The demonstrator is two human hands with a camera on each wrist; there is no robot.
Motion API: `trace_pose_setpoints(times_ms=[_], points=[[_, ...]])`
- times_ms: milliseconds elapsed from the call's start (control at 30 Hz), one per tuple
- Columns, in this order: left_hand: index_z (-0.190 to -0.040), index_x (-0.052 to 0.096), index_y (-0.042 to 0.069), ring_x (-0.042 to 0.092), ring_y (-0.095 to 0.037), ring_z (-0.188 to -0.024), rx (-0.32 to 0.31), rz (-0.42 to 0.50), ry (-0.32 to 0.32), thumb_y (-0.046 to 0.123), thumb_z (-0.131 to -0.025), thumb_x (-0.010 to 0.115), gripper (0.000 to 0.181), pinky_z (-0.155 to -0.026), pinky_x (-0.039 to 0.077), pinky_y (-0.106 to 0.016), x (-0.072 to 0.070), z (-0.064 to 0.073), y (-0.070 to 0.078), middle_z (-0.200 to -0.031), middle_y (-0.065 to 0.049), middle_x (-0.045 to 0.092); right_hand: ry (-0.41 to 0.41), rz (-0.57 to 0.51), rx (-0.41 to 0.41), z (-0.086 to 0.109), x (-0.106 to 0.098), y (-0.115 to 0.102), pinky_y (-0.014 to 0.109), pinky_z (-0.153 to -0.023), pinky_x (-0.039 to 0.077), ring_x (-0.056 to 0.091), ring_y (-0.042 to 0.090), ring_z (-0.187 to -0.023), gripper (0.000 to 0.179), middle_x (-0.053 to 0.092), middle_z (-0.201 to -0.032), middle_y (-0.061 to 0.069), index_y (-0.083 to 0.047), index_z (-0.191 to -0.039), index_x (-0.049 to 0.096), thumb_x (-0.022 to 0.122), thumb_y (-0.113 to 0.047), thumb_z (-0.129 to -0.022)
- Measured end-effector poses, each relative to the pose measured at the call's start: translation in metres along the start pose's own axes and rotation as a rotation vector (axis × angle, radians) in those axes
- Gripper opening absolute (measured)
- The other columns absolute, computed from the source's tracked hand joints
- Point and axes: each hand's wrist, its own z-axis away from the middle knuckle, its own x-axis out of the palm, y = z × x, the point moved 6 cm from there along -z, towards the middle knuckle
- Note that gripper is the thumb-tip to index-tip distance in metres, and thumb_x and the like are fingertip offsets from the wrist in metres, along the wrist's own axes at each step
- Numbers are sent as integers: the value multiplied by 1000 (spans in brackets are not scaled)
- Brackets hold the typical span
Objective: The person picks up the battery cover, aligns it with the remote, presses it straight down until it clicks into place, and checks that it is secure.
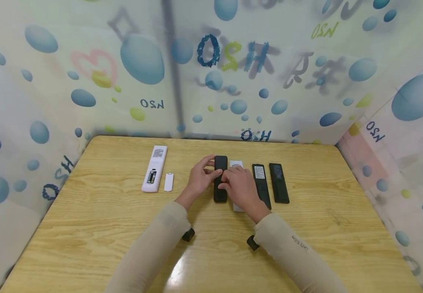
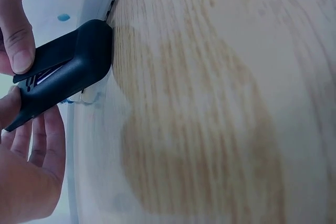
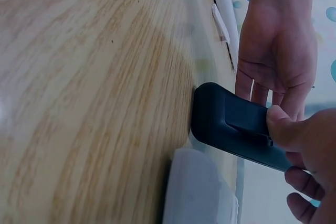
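Observation:
A black remote control (image 1: 220, 196) lies face down, its near end on the table in the wrist views. My left hand (image 1: 198, 178) grips it from the left, fingers beneath and thumb at the side. The black battery cover (image 2: 56, 53) is tilted up at one end. Through the gap, part of the battery compartment (image 2: 44, 76) shows in the left wrist view. My right hand (image 1: 240, 185) holds the raised end of the cover, its thumb pressed on it (image 3: 278, 121). Under the right hand, a white remote (image 1: 236, 163) is partly hidden.
To the left lies a white remote (image 1: 155, 167) with batteries in its uncovered compartment, its white cover (image 1: 168, 182) beside it. Two more black remotes, one nearer (image 1: 262, 185) and one farther right (image 1: 279, 183), lie on the wooden table (image 1: 87, 228). A patterned curtain (image 1: 233, 106) hangs behind.

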Motion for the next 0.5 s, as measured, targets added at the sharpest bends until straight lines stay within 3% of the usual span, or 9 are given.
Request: trace_pose_setpoints(times_ms=[300, 500], points=[[-142, 51, 17, 67, -27, -98, 4, 2, 20, 15, -90, 71, 56, -73, 60, -32, 0, 1, 0, -120, -10, 65, 19, 52, 22, -2, 3, 3, 37, -76, 44, 56, 17, -83, 26, 58, -76, -6, -20, -75, 63, 81, -40, -76], [-142, 50, 16, 67, -28, -98, 10, 10, 19, 14, -90, 70, 56, -73, 61, -34, -1, 3, 1, -120, -11, 65, 12, 60, 39, 0, -2, 5, 40, -81, 48, 58, 18, -88, 21, 63, -81, -6, -22, -84, 69, 78, -40, -80]])
